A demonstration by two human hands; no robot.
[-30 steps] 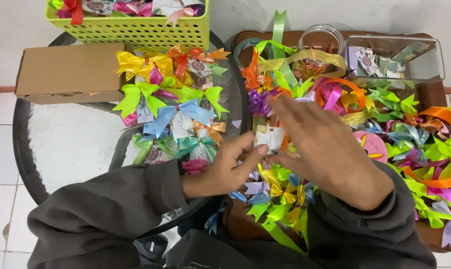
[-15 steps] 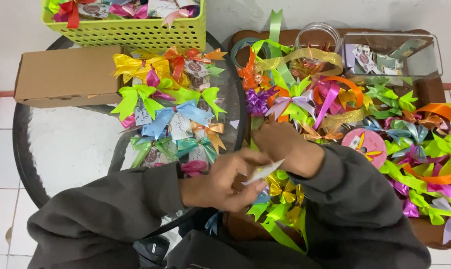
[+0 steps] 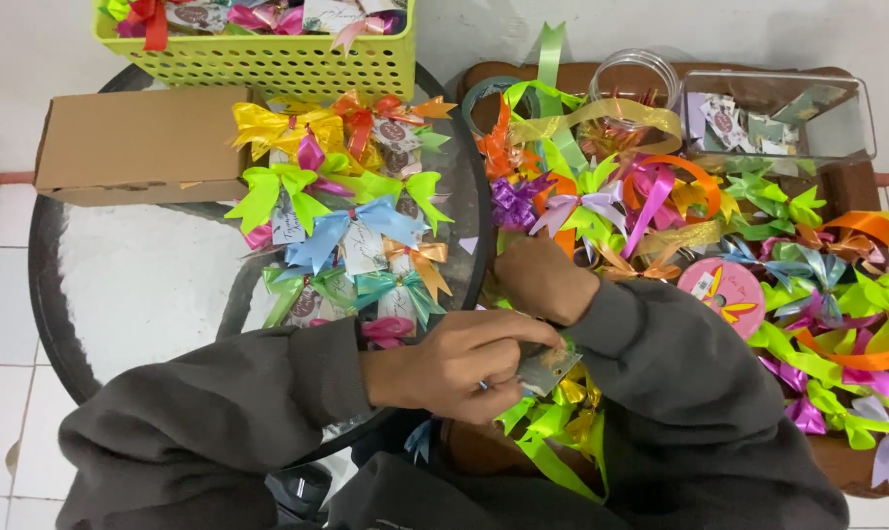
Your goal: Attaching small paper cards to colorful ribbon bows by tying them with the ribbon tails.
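Head view, looking down on a round glass table (image 3: 121, 294) used here as the landmark. The left hand (image 3: 464, 361) lies at the table's near right edge, its fingers closed together on a small clear packet (image 3: 550, 367), which sits just past the rim above a cluster of lime-green ribbon bows (image 3: 552, 432). The right hand (image 3: 543, 280) rests just beyond the table's right edge, curled into a loose fist near the packet; whether it grips anything cannot be told. Compared with half a second earlier, the left hand has drawn closer to the body and now pinches the packet low, where before the packet was held between both hands; the right hand has let go and moved slightly up and right. On the table lies a heap of finished bows with tags (image 3: 351, 221); a brown cardboard box (image 3: 135, 142) sits at its far left rim and a lime-green mesh basket (image 3: 268, 59) at its far edge. To the right of the table lie loose ribbons in many colours, a pink ribbon spool (image 3: 731, 292) and a clear plastic box (image 3: 778, 113).
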